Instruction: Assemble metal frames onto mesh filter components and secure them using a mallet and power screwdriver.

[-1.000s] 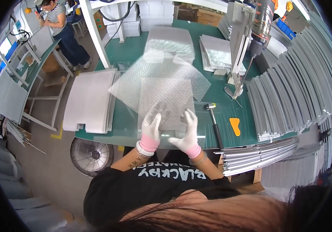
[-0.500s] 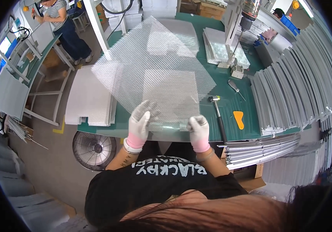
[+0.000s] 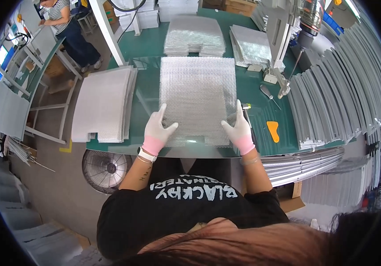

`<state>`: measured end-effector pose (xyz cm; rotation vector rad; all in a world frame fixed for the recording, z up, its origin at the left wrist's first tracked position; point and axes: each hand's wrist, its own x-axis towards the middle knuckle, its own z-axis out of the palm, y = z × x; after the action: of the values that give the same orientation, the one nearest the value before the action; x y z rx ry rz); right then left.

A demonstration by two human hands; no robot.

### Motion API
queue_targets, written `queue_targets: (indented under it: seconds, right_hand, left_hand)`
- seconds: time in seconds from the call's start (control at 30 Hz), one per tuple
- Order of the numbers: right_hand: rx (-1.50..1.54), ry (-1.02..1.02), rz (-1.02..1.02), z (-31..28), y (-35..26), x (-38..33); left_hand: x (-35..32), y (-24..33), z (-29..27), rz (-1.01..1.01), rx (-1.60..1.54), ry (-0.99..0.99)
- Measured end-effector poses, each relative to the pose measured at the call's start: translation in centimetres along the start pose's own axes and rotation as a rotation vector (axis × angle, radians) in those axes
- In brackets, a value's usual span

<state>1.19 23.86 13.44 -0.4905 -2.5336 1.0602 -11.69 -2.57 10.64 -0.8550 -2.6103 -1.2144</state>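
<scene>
A square, translucent silver mesh sheet (image 3: 198, 84) lies in front of me on the green table, over a smaller sheet-like shape that shows faintly through it. My left hand (image 3: 158, 128), in a white glove with a pink cuff, is at its left edge. At the right edge is my right hand (image 3: 239, 128), gloved the same way. Both hands have the index finger stretched along the side and the thumb spread inward over the sheet. Neither is closed around it. Some fingertips are hidden at the edges.
Stacked pale sheets (image 3: 101, 104) lie left, with more mesh sheets (image 3: 195, 35) behind. To the right are a hammer (image 3: 246, 106), a screwdriver (image 3: 268, 94), an orange scraper (image 3: 273, 131), a hanging power driver (image 3: 308, 26) and rows of grey strips (image 3: 332, 93). A floor fan (image 3: 110, 168) stands lower left.
The mesh sheet has turned from a diamond position to lie square before me. My hands have moved apart to its two sides, and my right hand has opened from a closed shape.
</scene>
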Motion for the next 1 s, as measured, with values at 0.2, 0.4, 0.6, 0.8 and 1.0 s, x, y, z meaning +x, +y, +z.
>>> queue_targets:
  seconds: [0.2,0.4,0.6,0.8,1.0]
  right_hand:
    - [-0.082,-0.049,0.022,2.5,1.8,1.6]
    - [-0.174,-0.127,0.126,4.2,2.7,1.7]
    - [-0.264,-0.134,0.057,4.1,3.7,2.0]
    - [-0.312,-0.205,0.08,3.8,4.0,2.8]
    - [-0.475,-0.409,-0.057,0.3,3.8,7.6]
  left_hand:
    - [0.3,-0.8,1.4,-0.111,0.132,-0.079]
    - [0.2,-2.0,2.4,-0.181,0.258,-0.183]
    - [0.5,-2.1,2.2,-0.167,0.285,-0.216]
    - [1.0,-2.3,2.4,-0.166,0.288,-0.249]
    - [2.8,0.0,0.4,-0.43,0.246,-0.269]
